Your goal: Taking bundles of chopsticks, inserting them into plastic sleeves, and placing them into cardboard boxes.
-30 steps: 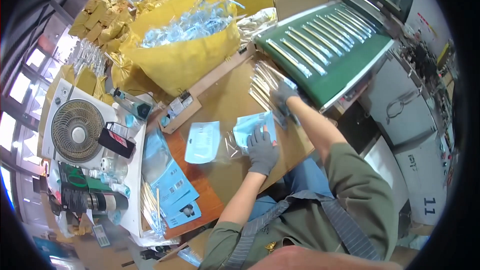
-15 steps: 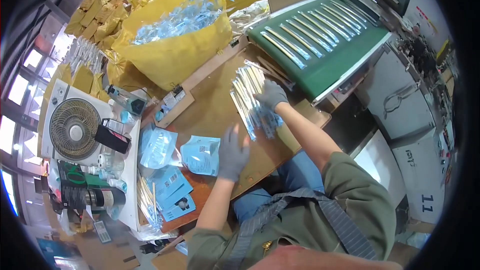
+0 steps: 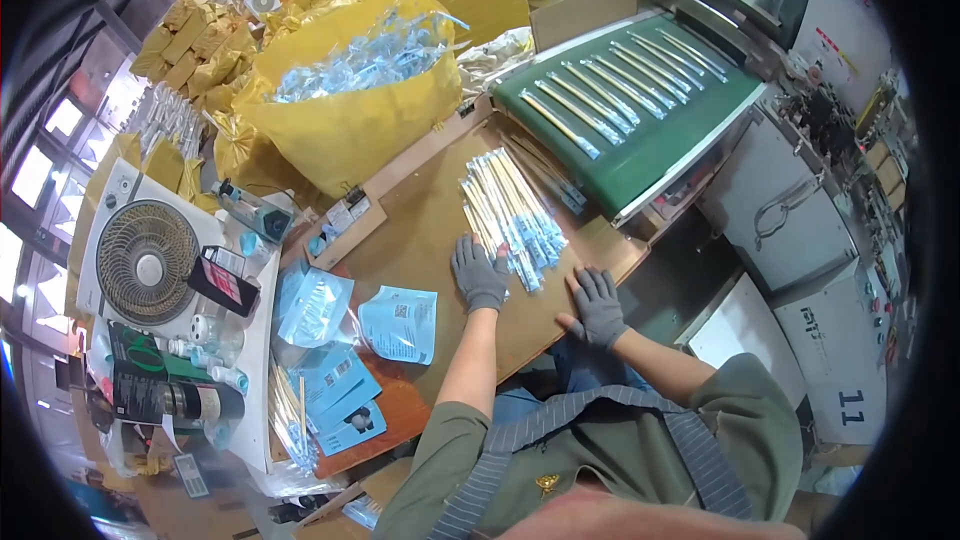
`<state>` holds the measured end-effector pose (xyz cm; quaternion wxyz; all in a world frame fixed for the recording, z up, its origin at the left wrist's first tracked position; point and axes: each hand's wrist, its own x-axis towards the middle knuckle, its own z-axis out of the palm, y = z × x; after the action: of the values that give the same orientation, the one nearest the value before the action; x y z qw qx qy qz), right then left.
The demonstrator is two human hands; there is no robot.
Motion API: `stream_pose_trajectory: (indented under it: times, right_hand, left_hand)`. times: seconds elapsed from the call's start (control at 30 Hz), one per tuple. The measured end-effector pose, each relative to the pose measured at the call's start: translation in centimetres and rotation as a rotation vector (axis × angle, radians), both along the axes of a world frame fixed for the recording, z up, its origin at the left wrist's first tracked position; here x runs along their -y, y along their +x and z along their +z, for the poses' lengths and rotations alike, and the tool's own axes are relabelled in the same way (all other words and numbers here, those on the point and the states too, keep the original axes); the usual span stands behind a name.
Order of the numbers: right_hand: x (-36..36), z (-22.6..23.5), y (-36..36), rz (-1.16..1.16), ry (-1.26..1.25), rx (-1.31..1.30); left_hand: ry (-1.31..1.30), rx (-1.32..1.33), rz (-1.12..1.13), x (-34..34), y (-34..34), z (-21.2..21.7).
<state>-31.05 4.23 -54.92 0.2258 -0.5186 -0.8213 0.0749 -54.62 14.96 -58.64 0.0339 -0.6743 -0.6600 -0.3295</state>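
A pile of thin wooden chopsticks in clear-and-blue wrappers (image 3: 508,210) lies on the brown worktable (image 3: 415,205) in front of me. At its lower left rests my left hand (image 3: 480,275), grey-gloved with the fingertips bare, open, its thumb beside the wrapped ends. My right hand (image 3: 597,310), gloved alike, lies open near the table's front edge, fingers apart and nothing in them. Left of my left hand lie a light blue pouch (image 3: 398,324) and a clear-and-blue plastic bag (image 3: 315,308). Flat blue printed packets (image 3: 335,380) are below these.
Spaced wrapped sticks lie on a green conveyor belt (image 3: 585,180) at the right. Beyond the table stands a large yellow sack (image 3: 350,125) of blue-and-clear wrappers. A fan (image 3: 147,265) and bottles stand at the left. Other people show in the background.
My right hand has left the pile and moved down to the table edge. My left hand has moved up against the pile's lower left. The sticks lie more evenly together.
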Motion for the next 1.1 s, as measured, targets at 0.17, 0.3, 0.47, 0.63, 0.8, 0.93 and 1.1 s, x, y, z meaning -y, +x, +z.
stream_pose_trajectory:
  times: [0.17,0.3,0.47,0.63,0.8,0.93,1.1]
  right_hand:
    - [-0.23,-0.09,0.11,0.036,-0.006,0.036]
    - [-0.18,-0.37,0.27,0.027,-0.016,0.029]
    - [-0.19,-0.39,0.21,0.022,-0.013,0.015]
    - [-0.43,-0.13,0.35,0.022,-0.014,-0.006]
    - [-0.21,0.20,0.33,0.000,0.008,-0.046]
    - [-0.21,-0.13,0.51,0.004,0.008,-0.059]
    - [-0.32,-0.51,0.49,0.016,0.023,-0.065]
  left_hand:
    - [0.021,-0.034,0.019,0.15,-0.17,0.10]
    - [0.006,-0.054,0.025,0.22,0.07,0.51]
    - [0.034,-0.051,0.023,0.05,-0.12,0.15]
    - [0.023,-0.037,0.019,-0.24,0.06,-0.09]
    - [0.014,-0.044,0.008,0.01,0.02,0.14]
    - [0.016,-0.072,0.010,0.13,0.06,0.37]
    - [0.025,-0.085,-0.005,0.29,-0.26,0.23]
